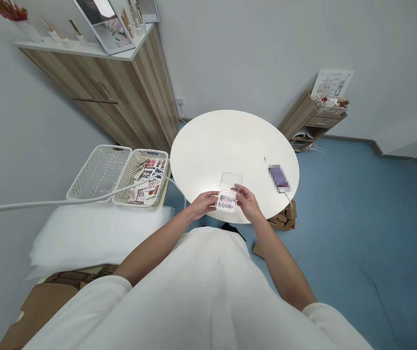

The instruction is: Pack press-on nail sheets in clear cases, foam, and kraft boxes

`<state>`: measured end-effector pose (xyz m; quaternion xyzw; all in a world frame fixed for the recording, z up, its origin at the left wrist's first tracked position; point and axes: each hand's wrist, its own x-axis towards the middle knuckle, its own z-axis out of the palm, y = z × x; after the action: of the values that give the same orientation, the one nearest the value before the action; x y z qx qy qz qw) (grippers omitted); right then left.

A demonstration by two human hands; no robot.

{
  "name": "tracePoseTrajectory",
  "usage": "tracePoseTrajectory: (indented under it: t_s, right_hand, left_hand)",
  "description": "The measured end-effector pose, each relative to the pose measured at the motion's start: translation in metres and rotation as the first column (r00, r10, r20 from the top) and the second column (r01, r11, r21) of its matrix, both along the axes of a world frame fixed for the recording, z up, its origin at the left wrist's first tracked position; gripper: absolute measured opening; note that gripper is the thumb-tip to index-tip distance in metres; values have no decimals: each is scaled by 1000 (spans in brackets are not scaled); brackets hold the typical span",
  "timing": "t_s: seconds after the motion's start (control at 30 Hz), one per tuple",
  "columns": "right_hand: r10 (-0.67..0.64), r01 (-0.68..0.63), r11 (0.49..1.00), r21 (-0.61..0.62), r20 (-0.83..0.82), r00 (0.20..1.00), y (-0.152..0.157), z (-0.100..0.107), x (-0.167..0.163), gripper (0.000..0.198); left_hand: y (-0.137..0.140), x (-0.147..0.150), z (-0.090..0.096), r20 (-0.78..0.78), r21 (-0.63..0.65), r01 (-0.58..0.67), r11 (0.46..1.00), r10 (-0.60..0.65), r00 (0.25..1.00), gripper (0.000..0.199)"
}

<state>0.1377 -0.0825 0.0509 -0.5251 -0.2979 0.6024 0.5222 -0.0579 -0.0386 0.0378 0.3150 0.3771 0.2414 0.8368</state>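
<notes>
Left hand (203, 204) and right hand (248, 201): we are pinching opposite sides of press-on nail case (225, 210), holding it at near edge of table (226, 141); nails (226, 199) already sitting in two rows, clear lid (230, 181) still standing open.

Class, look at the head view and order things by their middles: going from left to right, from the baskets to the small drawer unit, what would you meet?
Lattice basket on the left → basket of packets → left hand → open clear case → right hand → blurred purple object → small drawer unit.
</notes>
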Motion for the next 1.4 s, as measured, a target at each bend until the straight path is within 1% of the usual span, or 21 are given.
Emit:
tracePoseTrajectory:
  t_s: [0.17,0.33,0.43,0.6,0.7,0.8,0.9,1.0,1.13,1.2,1.27,1.33,1.4]
  right_hand:
    - [-38,38,999,5,-25,999,-3,6,-6,29]
    - [-77,77,997,7,-18,997,-7,9,-7,27]
    - [-101,102,995,6,-57,993,-11,10,-7,26]
    - [-153,151,988,-25,-174,973,-18,15,-5,37]
    - [-152,140,988,-69,-218,964,-24,16,-2,41]
    - [-115,95,991,-100,-228,967,-29,17,5,46]
    - [-85,59,990,-130,-204,975,-30,18,14,49]
    - [-96,72,986,-152,-158,983,-28,18,23,44]
    - [-106,86,986,-144,-132,986,-23,14,37,43]
    - [-114,96,985,-142,-120,986,-21,12,46,43]
    - [-121,105,985,-138,-115,986,-18,10,55,44]
    - [-124,109,986,-130,-117,985,-17,8,64,45]
    - [-120,106,987,-121,-120,986,-16,7,72,46]
  left_hand:
    - [1,0,6,61,-46,-6,999,8,998,37]
    - [3,6,6,83,-59,-32,998,36,996,33]
    - [3,11,5,80,-61,-38,997,42,996,33]
    - [4,18,5,93,-55,-54,997,59,994,32]
    - [7,23,7,89,-45,-73,996,76,993,34]
    - [10,29,10,85,-28,-83,996,85,993,34]
    - [10,37,12,66,-12,-89,996,89,994,33]
    - [9,45,14,40,-1,-78,997,78,996,33]
    - [7,58,13,26,-6,-84,996,84,996,34]
    - [6,66,12,21,-7,-98,995,98,995,38]
    - [3,75,11,-14,3,-108,994,108,994,46]
    - [-2,84,12,-74,20,-79,997,80,994,56]
    - [-6,94,14,-120,46,-1,999,7,993,59]
